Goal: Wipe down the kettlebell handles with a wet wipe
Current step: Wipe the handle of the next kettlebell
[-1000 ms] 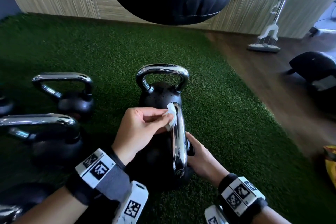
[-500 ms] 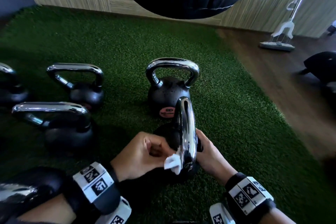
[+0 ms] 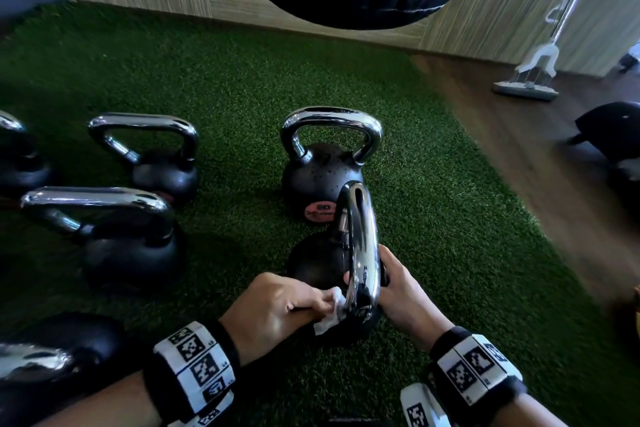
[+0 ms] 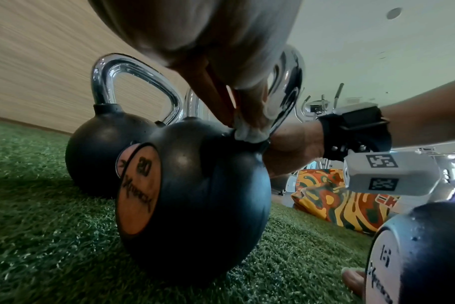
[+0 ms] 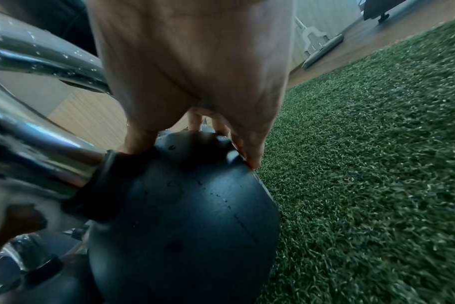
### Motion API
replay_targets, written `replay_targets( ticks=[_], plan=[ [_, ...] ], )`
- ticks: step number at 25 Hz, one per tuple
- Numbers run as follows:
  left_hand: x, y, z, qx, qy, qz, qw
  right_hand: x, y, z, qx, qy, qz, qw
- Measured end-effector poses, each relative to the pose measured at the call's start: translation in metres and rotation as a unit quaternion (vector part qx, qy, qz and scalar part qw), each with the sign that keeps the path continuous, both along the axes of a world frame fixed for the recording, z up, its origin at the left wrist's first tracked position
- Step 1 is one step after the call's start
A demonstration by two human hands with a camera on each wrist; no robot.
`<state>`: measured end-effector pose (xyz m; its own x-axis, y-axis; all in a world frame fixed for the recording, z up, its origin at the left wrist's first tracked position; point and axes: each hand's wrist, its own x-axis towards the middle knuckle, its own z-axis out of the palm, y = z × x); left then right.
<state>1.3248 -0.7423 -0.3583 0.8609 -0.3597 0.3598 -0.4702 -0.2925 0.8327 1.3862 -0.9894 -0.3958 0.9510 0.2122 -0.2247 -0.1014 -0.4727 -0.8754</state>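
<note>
- On the green turf [image 3: 433, 218], the nearest kettlebell [image 3: 311, 267] sits between both hands, its chrome handle [image 3: 360, 253] seen edge-on from the head view; a disc on its black body reads 20 in the left wrist view.
- Left hand [image 3: 273, 308] has its fingers curled, pinching the white wet wipe [image 3: 329, 317] against the lower end of the handle, just where chrome meets the black collar; I judge the pinch is there so the wipe wraps the bar rather than only brushing 1 face.
- Right hand [image 3: 401, 291] sits on the far side of the bell; its fingers [image 5: 249, 152] are curled down over the top of the black body, the thumb set at the handle's base; likely a brace, so the bell does not roll or twist under the rubbing.
- Behind it stands another 20 kettlebell [image 3: 322, 177], upright, close to the held one; 2 more kettlebells [image 3: 138, 204] stand to the left, apart from the hands; their handles presumably await wiping or are already done, I cannot tell which.
- Beyond, a mop [image 3: 530, 80] rests on the wooden floor [image 3: 519, 149].
</note>
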Motion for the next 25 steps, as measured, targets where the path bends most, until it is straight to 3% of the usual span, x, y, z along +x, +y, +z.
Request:
replay_targets(
  ticks=[3,5,7,9,10,14,19,25],
  plan=[
    [0.007,0.002,0.009,-0.014,0.055,0.019,0.998,0.000,0.000,0.020,-0.045,0.000,0.022,0.999],
    [0.013,0.001,0.022,-0.094,0.110,0.072,0.987,0.001,-0.002,0.044,-0.085,-0.027,0.023,0.996],
    [0.019,0.001,0.040,-0.176,0.149,0.099,0.968,-0.003,-0.004,0.085,-0.104,-0.109,-0.060,0.987],
    [0.025,0.002,0.057,-0.220,0.121,0.110,0.962,-0.012,0.000,0.130,-0.040,-0.200,-0.142,0.969],
    [0.026,0.002,0.065,-0.234,0.099,0.113,0.961,-0.017,0.004,0.149,0.010,-0.217,-0.142,0.966],
    [0.025,-0.007,0.086,-0.287,0.077,0.104,0.949,-0.033,0.038,0.188,0.149,-0.108,-0.009,0.983],
    [0.019,-0.010,0.107,-0.262,0.102,0.078,0.956,-0.035,0.039,0.185,0.233,0.015,0.003,0.972],
    [0.014,-0.007,0.109,-0.235,0.156,-0.029,0.959,-0.033,0.030,0.180,0.287,0.047,-0.038,0.956]
  ],
)
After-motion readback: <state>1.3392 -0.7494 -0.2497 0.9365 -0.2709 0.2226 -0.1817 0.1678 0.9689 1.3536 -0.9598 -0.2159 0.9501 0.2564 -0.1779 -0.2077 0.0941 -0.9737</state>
